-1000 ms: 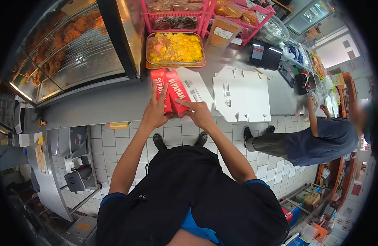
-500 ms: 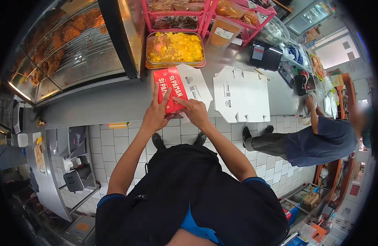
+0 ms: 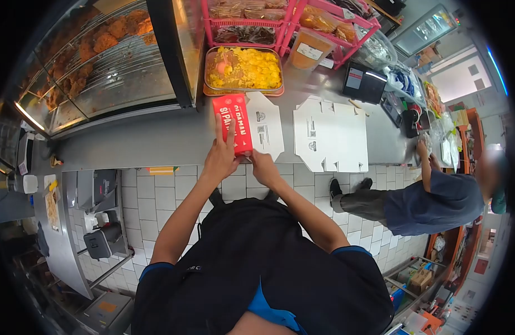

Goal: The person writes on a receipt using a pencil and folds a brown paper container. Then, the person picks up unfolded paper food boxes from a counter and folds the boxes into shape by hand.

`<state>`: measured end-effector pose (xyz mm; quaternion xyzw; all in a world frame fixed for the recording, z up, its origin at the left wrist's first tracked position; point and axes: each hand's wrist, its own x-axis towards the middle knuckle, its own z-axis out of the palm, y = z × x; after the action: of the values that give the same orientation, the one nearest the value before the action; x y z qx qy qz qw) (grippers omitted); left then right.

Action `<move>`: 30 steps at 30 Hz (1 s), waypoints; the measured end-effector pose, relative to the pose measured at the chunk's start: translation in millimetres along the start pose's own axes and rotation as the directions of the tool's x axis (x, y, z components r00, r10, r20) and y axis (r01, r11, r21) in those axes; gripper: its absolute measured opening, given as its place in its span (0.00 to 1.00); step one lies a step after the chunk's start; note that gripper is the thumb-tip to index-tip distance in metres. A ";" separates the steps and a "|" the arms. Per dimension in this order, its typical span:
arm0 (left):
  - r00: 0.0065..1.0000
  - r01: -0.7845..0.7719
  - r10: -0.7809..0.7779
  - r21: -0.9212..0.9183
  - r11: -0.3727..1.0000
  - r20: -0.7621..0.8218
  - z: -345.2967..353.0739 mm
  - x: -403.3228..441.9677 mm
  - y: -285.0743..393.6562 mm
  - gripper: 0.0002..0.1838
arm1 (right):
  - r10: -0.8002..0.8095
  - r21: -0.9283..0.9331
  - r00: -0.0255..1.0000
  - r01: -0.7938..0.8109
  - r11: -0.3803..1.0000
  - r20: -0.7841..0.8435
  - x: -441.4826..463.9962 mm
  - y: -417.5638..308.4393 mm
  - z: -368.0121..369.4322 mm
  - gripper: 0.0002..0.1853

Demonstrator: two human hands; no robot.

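Note:
A red food box [image 3: 241,114] with white "SI PAMAN" lettering lies on the steel counter, long side pointing away from me. My left hand [image 3: 221,159] stretches two fingers over its top, with the thumb at the near end. At the near right corner, my right hand [image 3: 264,168] has its fingers closed on the box's edge; the fingertips are partly hidden. Flat under the box's right side rests a white unfolded carton [image 3: 271,134], and further right is a stack of similar white flat cartons [image 3: 335,137] with slots and tabs.
Behind the box stands a tray of yellow food [image 3: 243,67] with pink tongs. A heated glass cabinet [image 3: 118,106] of fried chicken is at left. Pink racks [image 3: 243,25], a tub of orange powder [image 3: 310,49] and a black device [image 3: 362,82] line the back. A co-worker [image 3: 436,201] stands at right.
My right hand has slid from the box's top down to its near right corner, fingers drawing together. My left hand stays on the box, slightly nearer me. The view has shifted a little.

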<state>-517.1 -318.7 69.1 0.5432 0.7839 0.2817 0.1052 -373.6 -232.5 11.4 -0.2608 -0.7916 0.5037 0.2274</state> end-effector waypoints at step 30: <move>0.966 -0.146 0.166 0.112 0.983 -0.198 11.8 100.9 -43.3 0.23 | 0.114 -0.569 0.895 -0.369 0.735 -0.432 69.0 64.8 -117.9 0.40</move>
<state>-585.0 -233.8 49.6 0.5757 0.7580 0.3056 -0.0255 -340.7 -85.1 4.6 -0.5143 -0.8158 0.1721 0.2007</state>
